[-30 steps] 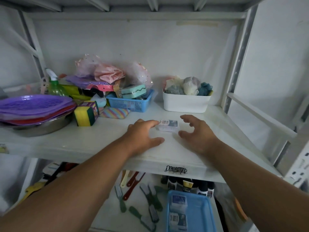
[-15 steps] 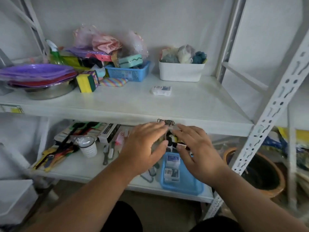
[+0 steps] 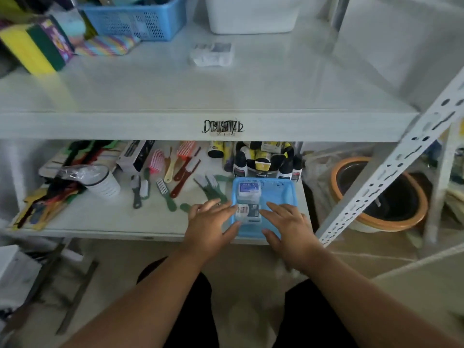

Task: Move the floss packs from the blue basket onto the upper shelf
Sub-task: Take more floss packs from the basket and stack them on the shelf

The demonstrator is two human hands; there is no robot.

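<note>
Reaching with spread, empty fingers, the left hand point(image 3: 211, 222) and right hand point(image 3: 288, 226) are flanking the basket point(image 3: 276, 194), where two packs point(image 3: 248, 202) are waiting; one pack point(image 3: 212, 54) is lying above on the upper shelf point(image 3: 175, 96).

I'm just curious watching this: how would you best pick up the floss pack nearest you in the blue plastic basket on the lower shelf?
Pinch the near white floss pack by its two side edges, coming down from above. It lies flat in the blue plastic basket, whose low walls likely block a sideways approach. The left hand and right hand already flank it.
</note>
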